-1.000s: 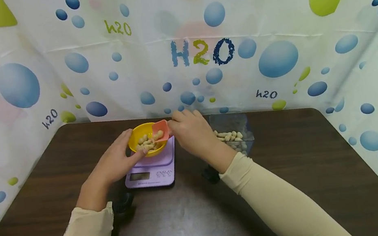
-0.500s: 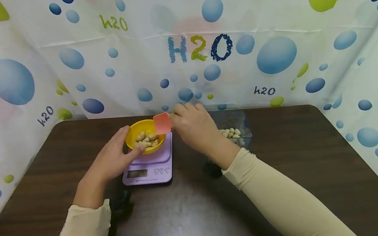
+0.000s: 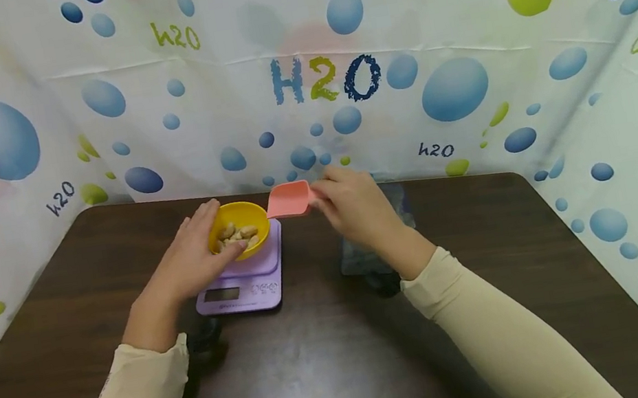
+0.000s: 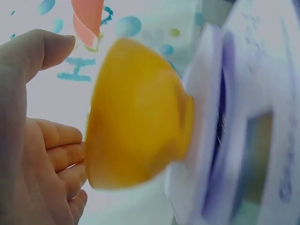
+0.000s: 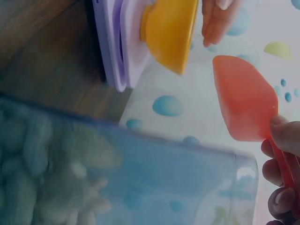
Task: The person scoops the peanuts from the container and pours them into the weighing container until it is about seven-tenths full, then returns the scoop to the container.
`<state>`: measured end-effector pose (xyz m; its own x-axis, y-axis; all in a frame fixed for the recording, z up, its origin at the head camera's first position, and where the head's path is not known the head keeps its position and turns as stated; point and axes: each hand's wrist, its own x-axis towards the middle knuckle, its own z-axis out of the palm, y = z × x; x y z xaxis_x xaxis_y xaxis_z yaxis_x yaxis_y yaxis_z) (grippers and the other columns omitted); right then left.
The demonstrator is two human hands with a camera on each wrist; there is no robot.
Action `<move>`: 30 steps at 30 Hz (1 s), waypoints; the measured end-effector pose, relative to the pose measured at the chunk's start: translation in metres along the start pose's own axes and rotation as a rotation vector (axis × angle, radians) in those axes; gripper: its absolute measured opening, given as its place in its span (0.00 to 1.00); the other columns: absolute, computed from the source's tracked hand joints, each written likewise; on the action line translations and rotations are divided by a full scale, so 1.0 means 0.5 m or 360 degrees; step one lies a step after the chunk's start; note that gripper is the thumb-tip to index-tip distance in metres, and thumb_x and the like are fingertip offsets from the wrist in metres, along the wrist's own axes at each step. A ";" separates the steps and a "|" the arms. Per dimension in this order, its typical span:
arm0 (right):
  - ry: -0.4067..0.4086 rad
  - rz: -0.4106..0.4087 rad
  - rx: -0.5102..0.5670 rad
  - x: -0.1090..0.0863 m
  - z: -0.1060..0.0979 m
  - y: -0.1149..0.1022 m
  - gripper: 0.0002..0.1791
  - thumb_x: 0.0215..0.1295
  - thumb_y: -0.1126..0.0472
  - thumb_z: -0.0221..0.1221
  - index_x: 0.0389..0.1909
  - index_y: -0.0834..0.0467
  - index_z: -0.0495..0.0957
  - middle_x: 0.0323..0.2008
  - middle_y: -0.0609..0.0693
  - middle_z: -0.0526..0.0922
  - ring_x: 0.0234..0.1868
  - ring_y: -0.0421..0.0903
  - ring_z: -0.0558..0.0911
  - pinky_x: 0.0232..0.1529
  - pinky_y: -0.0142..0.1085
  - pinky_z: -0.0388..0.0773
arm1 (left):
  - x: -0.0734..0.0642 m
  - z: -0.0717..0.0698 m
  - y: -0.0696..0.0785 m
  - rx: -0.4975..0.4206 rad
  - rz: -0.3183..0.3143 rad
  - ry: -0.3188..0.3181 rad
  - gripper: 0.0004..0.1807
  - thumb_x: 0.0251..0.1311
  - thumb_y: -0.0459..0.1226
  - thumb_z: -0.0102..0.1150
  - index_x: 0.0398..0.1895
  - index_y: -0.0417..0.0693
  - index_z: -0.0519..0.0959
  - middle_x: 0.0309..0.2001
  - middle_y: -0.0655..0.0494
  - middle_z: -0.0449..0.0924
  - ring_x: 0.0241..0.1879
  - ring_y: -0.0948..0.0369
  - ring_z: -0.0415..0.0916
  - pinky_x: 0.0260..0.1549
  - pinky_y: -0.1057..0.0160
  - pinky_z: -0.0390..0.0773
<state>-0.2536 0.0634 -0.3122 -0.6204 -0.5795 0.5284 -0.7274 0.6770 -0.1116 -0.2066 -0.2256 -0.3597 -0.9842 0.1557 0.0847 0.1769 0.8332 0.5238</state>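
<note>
A yellow bowl (image 3: 263, 227) with several peanuts (image 3: 245, 231) in it stands on a lilac kitchen scale (image 3: 253, 297). My left hand (image 3: 196, 253) is beside the bowl, its fingers loosely extended. In the left wrist view the fingertips (image 4: 75, 152) are right at the rim, while the thumb stands apart from it. My right hand (image 3: 358, 210) grips a coral-pink scoop (image 3: 289, 199) by its handle, thumb on top near the scoop's blade. The scoop hangs just right of the bowl, above table height, and no peanuts show in it.
A clear plastic container (image 3: 360, 258) of peanuts stands right of the scale, partly hidden behind my right hand; the right wrist view shows its wall (image 5: 187, 159) close up. Dark wooden table (image 3: 322, 379) lies in front. A patterned curtain (image 3: 219, 124) rises directly behind the table.
The scoop has come out from over the bowl and moved right with my right hand, turning from tipped down to nearly level. My left hand has stayed beside the bowl.
</note>
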 end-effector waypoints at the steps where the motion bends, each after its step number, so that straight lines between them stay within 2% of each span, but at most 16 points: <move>1: 0.0003 0.0010 0.0011 -0.005 -0.004 0.006 0.15 0.66 0.53 0.63 0.47 0.59 0.85 0.34 0.50 0.78 0.32 0.46 0.74 0.35 0.37 0.74 | 0.002 0.003 0.007 -0.0007 0.0016 0.0008 0.50 0.63 0.60 0.54 0.79 0.44 0.46 0.78 0.42 0.47 0.76 0.42 0.45 0.75 0.42 0.37; 8: 0.0055 0.0105 0.0083 -0.048 -0.042 0.055 0.14 0.67 0.56 0.62 0.48 0.61 0.84 0.36 0.52 0.78 0.31 0.46 0.73 0.31 0.37 0.72 | 0.023 0.030 0.057 -0.0033 0.0121 0.0029 0.47 0.64 0.55 0.56 0.78 0.45 0.49 0.78 0.45 0.48 0.77 0.46 0.45 0.75 0.44 0.41; 13: 0.0026 0.0303 0.0189 -0.090 -0.075 0.084 0.14 0.66 0.57 0.63 0.48 0.60 0.84 0.37 0.51 0.77 0.32 0.47 0.72 0.32 0.38 0.70 | 0.036 0.047 0.099 -0.0058 0.0170 0.0001 0.47 0.64 0.56 0.55 0.79 0.48 0.48 0.79 0.49 0.48 0.77 0.46 0.45 0.73 0.40 0.47; 17: 0.0000 0.0473 0.0242 -0.127 -0.094 0.101 0.14 0.67 0.57 0.62 0.50 0.59 0.83 0.37 0.50 0.76 0.32 0.47 0.71 0.32 0.39 0.69 | 0.046 0.061 0.133 -0.0075 0.0187 -0.0033 0.48 0.63 0.60 0.54 0.80 0.52 0.46 0.79 0.52 0.45 0.78 0.49 0.42 0.75 0.43 0.43; 22: 0.0010 0.0605 0.0284 -0.162 -0.106 0.117 0.15 0.67 0.57 0.62 0.50 0.60 0.83 0.37 0.50 0.76 0.33 0.47 0.70 0.33 0.40 0.68 | 0.061 0.083 0.167 -0.0099 0.0239 -0.0074 0.49 0.63 0.62 0.54 0.80 0.52 0.46 0.79 0.53 0.45 0.79 0.51 0.41 0.76 0.46 0.41; 26: 0.0029 0.0647 0.0321 -0.179 -0.112 0.127 0.15 0.66 0.57 0.63 0.50 0.60 0.83 0.36 0.51 0.76 0.34 0.47 0.70 0.33 0.40 0.69 | 0.071 0.098 0.188 -0.0106 0.0295 -0.0116 0.48 0.63 0.60 0.53 0.79 0.51 0.46 0.79 0.53 0.45 0.78 0.52 0.41 0.76 0.47 0.39; 30: 0.0011 0.0628 0.0282 -0.183 -0.119 0.134 0.15 0.66 0.57 0.63 0.49 0.61 0.83 0.37 0.51 0.77 0.34 0.47 0.71 0.34 0.40 0.70 | 0.082 0.112 0.209 -0.0101 0.0338 -0.0121 0.47 0.64 0.58 0.53 0.79 0.49 0.48 0.79 0.53 0.46 0.78 0.53 0.43 0.76 0.48 0.39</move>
<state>-0.2283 0.1886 -0.3180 -0.8596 -0.2882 0.4218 -0.4742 0.7575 -0.4487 -0.2277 -0.1023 -0.3490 -0.9207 0.3658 0.1358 0.3767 0.7428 0.5535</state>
